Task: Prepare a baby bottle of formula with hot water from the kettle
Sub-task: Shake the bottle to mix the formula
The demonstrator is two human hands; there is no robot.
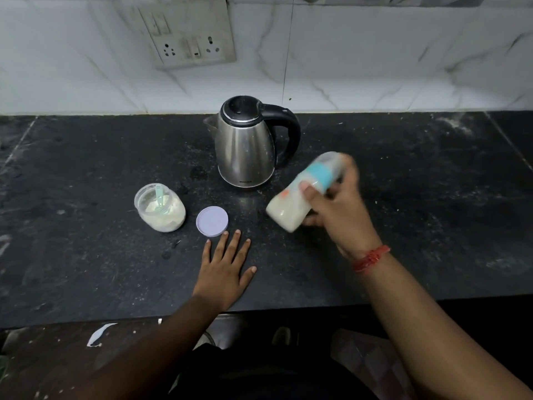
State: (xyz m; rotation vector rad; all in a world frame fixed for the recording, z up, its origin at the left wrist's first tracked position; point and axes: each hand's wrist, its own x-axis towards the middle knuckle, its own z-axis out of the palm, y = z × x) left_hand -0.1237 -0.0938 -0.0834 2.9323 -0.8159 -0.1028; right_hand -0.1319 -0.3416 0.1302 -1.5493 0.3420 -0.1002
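My right hand (339,210) grips a baby bottle (291,206) with a blue collar and a clear cap, tilted above the black counter (86,168). The bottle is blurred and holds milky white liquid. My left hand (225,269) lies flat on the counter with its fingers spread, holding nothing. A steel kettle (245,145) with a black lid and handle stands behind, lid closed, spout to the left. An open clear jar of formula powder (161,207) with a light green scoop inside sits at the left. Its lilac lid (212,220) lies next to it, just beyond my left fingertips.
A white marble-look tiled wall rises behind the counter, with a switch and socket panel (187,44) above the kettle. The counter's front edge runs below my left wrist. White specks of powder dot the dark surface.
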